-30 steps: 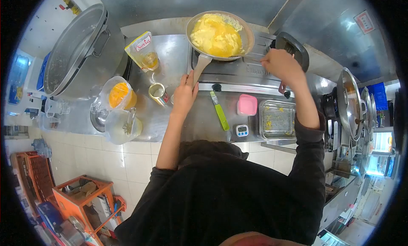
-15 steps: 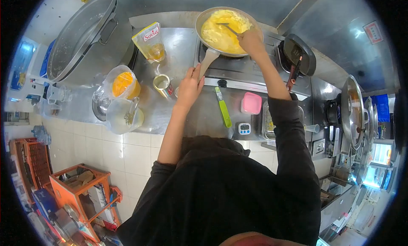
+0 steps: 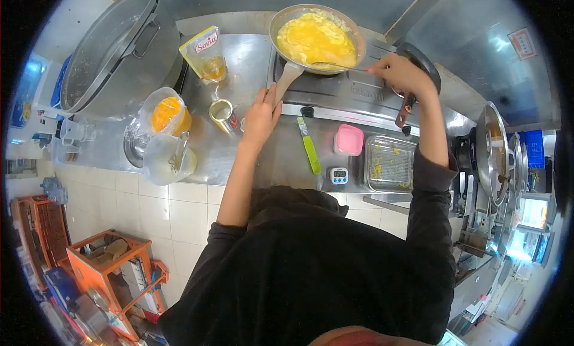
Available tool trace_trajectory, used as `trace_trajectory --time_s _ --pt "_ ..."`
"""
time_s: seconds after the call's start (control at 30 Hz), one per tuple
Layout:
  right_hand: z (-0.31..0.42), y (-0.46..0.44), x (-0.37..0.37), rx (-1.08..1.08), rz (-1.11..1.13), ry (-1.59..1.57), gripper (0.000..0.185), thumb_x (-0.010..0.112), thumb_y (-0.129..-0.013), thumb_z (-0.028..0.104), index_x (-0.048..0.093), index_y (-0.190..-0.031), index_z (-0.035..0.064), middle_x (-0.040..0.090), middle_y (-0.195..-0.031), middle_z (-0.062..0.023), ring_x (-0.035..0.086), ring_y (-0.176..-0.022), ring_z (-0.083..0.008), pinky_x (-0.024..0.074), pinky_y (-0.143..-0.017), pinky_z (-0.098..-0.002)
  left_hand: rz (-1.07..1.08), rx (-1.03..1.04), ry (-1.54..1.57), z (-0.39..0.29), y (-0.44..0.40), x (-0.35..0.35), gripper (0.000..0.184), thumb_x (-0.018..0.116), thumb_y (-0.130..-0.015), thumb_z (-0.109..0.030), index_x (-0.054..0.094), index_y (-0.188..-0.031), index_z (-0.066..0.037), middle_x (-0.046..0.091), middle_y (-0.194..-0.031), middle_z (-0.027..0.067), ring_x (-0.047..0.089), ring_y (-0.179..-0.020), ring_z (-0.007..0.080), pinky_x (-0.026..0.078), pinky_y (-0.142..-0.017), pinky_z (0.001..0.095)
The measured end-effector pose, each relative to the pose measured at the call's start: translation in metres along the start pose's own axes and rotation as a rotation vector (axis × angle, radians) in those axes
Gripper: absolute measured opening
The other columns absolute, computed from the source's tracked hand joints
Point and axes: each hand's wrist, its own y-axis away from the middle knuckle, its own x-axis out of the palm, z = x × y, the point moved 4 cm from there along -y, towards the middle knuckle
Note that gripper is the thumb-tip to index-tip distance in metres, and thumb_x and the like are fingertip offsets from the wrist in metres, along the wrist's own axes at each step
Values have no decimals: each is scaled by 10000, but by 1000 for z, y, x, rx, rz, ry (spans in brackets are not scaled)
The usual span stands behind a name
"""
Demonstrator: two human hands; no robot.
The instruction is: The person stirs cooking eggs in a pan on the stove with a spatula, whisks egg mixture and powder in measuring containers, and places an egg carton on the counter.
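A frying pan with a light handle sits on the left side of the stove, holding soft yellow egg. My left hand is wrapped round the pan's handle. In my right hand, closed right of the pan, is a thin metal spatula. It reaches over the pan's near rim, and its end lies at the egg's near edge, where its shape is unclear. Below the handle are an opened can and a green-handled brush.
A second dark pan rests behind my right hand. Along the counter are a Sovia pouch, two plastic jugs, a pink-lidded box, a timer and a wire-bottomed tray. A huge pot stands left.
My right hand has moved right and toward me, drawing the spatula from the middle of the egg to the pan's near rim. The left hand keeps its hold on the handle.
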Motion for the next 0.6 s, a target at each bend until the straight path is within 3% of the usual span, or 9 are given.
trace_trajectory --time_s 0.1,0.13,0.17,0.23,0.27,0.33,0.53,0.6 --pt "1 21 -21 55 -48 -50 268 626 -861 265 709 -1004 54 436 -515 -21 428 -466 -79 317 -387 -280 -1 -15 1 -2 -1 -3 447 587 -877 -176 485 -1291 -44 546 -1055 148 595 -858 350 489 -734 425" --pt "6 28 -24 86 -51 40 278 628 -850 260 700 -997 36 549 -559 -88 546 -511 -158 413 -455 -329 3 -20 1 -3 -1 -3 445 585 -878 -177 485 -1291 -46 546 -1053 144 596 -857 350 489 -732 425" --pt "7 24 -19 79 -50 40 278 628 -850 260 700 -997 36 549 -559 -88 546 -511 -158 413 -455 -329 -1 -23 -5 -2 -1 -4 445 585 -878 -177 485 -1291 -46 546 -1053 144 596 -857 350 489 -732 425" --pt "14 13 -1 -101 -152 257 298 630 -829 264 685 -983 14 657 -731 -185 652 -673 -292 487 -601 -396 7 -23 -10 -1 -1 -3 451 587 -876 -177 482 -1294 -45 547 -1047 143 597 -850 347 489 -723 422" --pt "31 17 9 -59 -239 230 291 605 -816 249 673 -960 5 656 -903 -231 649 -841 -372 495 -751 -446 5 -20 -13 1 -1 -2 451 587 -876 -177 482 -1294 -45 547 -1047 143 597 -850 347 489 -723 422" --pt "37 -5 37 11 -387 305 251 526 -802 191 679 -880 8 654 -863 -257 660 -825 -373 526 -743 -448 -30 53 -47 1 -1 -1 447 600 -861 -186 495 -1258 -12 547 -1046 149 618 -781 346 519 -669 419" --pt "57 -62 70 8 -649 187 216 514 -829 135 686 -893 20 671 -844 -214 670 -825 -356 532 -706 -459 -37 54 -52 2 0 0 451 602 -863 -193 491 -1262 -17 546 -1062 151 618 -783 348 519 -666 424" --pt "46 -102 83 -2 -662 164 212 547 -837 176 682 -848 14 662 -810 -224 664 -803 -365 529 -695 -460 -48 63 -55 3 0 1 449 603 -863 -194 493 -1262 -21 546 -1063 151 619 -782 349 518 -664 425"
